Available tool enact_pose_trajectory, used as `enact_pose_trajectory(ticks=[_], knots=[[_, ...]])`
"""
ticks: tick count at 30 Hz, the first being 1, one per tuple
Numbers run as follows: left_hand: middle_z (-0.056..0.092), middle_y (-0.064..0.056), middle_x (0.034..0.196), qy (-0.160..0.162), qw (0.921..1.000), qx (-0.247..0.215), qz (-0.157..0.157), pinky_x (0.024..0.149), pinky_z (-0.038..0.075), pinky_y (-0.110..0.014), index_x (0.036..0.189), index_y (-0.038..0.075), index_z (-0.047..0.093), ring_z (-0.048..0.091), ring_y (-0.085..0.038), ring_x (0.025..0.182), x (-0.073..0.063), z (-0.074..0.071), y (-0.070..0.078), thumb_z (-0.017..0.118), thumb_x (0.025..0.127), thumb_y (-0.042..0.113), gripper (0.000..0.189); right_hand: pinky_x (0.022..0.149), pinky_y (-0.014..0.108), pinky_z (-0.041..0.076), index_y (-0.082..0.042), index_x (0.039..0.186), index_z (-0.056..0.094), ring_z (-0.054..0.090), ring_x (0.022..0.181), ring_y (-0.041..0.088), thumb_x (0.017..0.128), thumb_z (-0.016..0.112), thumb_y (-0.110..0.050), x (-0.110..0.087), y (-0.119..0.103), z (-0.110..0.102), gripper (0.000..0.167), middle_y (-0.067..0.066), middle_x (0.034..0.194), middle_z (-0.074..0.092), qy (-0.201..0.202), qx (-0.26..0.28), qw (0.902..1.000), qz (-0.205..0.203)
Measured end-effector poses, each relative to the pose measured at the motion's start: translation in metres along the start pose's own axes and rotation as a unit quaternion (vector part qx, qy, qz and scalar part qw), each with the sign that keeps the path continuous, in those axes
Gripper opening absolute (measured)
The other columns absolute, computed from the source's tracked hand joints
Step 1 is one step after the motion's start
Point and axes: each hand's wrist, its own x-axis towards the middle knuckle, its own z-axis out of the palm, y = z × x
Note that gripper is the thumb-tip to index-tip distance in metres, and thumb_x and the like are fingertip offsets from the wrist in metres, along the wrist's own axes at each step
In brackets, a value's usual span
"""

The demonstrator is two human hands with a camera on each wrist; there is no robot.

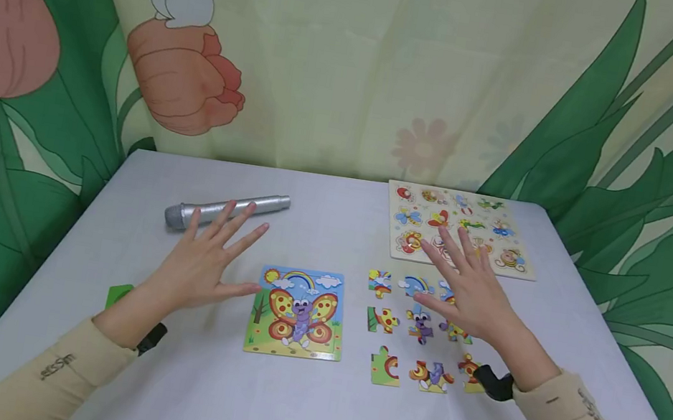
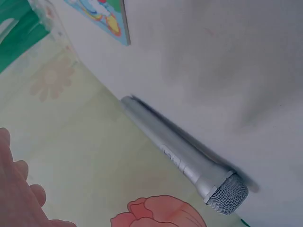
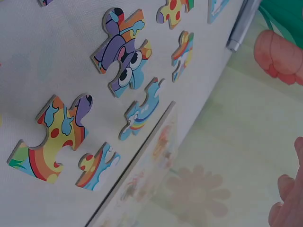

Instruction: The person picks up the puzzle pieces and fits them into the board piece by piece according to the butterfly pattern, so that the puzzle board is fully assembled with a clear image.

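Both hands hover over the table with fingers spread, holding nothing. The left hand (image 1: 207, 267) is between a silver microphone (image 1: 228, 210) and a square butterfly picture board (image 1: 298, 313); its thumb tip overlaps the board's left edge in the head view. Several loose jigsaw pieces (image 1: 385, 367) lie in rough rows right of the board. Over the upper right of these pieces the right hand (image 1: 471, 292) is raised, hiding some of them. In the right wrist view, a piece with the purple butterfly face (image 3: 124, 52) lies picture side up.
A pale wooden board with cartoon animal pictures (image 1: 462, 218) lies at the back right, partly behind the right hand. A green object (image 1: 118, 294) shows beside the left wrist. A printed tulip curtain (image 1: 332, 64) hangs behind the white-covered table (image 1: 293, 414).
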Motion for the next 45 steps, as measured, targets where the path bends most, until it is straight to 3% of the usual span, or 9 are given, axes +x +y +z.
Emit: enact_pose_trajectory(ticks=[9, 17, 27, 35, 45], knots=[[0.003, -0.008, 0.154, 0.009, 0.9994, -0.028, -0.018, 0.101, 0.006, -0.067, 0.147, 0.022, 0.019, 0.003, -0.035, 0.138, -0.004, -0.001, -0.003, 0.047, 0.076, 0.072, 0.092, 0.106, 0.06, -0.001, -0.023, 0.147, 0.018, -0.01, 0.138, 0.031, 0.083, 0.054, -0.056, 0.004, 0.001, 0.003, 0.081, 0.009, 0.154, 0.001, -0.019, 0.029, 0.9994, -0.004], [-0.001, -0.007, 0.154, 0.021, 0.9974, -0.06, -0.034, 0.101, 0.008, -0.068, 0.148, 0.021, 0.015, 0.004, -0.035, 0.138, -0.009, 0.0, -0.001, 0.049, 0.077, 0.069, 0.092, 0.105, 0.061, 0.011, -0.02, 0.146, 0.022, 0.0, 0.139, 0.03, 0.082, 0.058, -0.053, 0.007, 0.0, 0.008, 0.08, 0.009, 0.153, 0.008, -0.019, 0.043, 0.9988, -0.011], [-0.002, -0.008, 0.154, 0.02, 0.9909, -0.121, -0.055, 0.099, 0.008, -0.069, 0.148, 0.02, 0.009, -0.006, -0.03, 0.138, -0.015, 0.005, 0.007, 0.052, 0.079, 0.064, 0.093, 0.107, 0.056, 0.015, -0.021, 0.146, 0.022, 0.009, 0.138, 0.032, 0.083, 0.055, -0.055, 0.014, -0.002, 0.015, 0.079, 0.008, 0.152, 0.014, -0.046, 0.074, 0.9961, -0.005], [-0.007, -0.006, 0.154, 0.01, 0.9816, -0.172, -0.082, 0.098, 0.012, -0.07, 0.148, 0.021, 0.004, -0.002, -0.033, 0.138, -0.022, 0.017, 0.017, 0.057, 0.078, 0.06, 0.096, 0.101, 0.059, 0.027, -0.019, 0.146, 0.025, 0.017, 0.136, 0.035, 0.083, 0.058, -0.051, 0.02, -0.006, 0.021, 0.077, 0.013, 0.148, 0.024, -0.052, 0.095, 0.9941, -0.013], [-0.005, -0.002, 0.154, 0.0, 0.9621, -0.248, -0.114, 0.101, 0.012, -0.066, 0.148, 0.022, 0.003, 0.001, -0.033, 0.138, -0.027, 0.027, 0.033, 0.063, 0.079, 0.049, 0.095, 0.097, 0.054, 0.035, -0.016, 0.144, 0.029, 0.026, 0.133, 0.033, 0.082, 0.067, -0.037, 0.027, -0.008, 0.032, 0.075, 0.014, 0.146, 0.028, -0.066, 0.11, 0.9917, -0.009]])
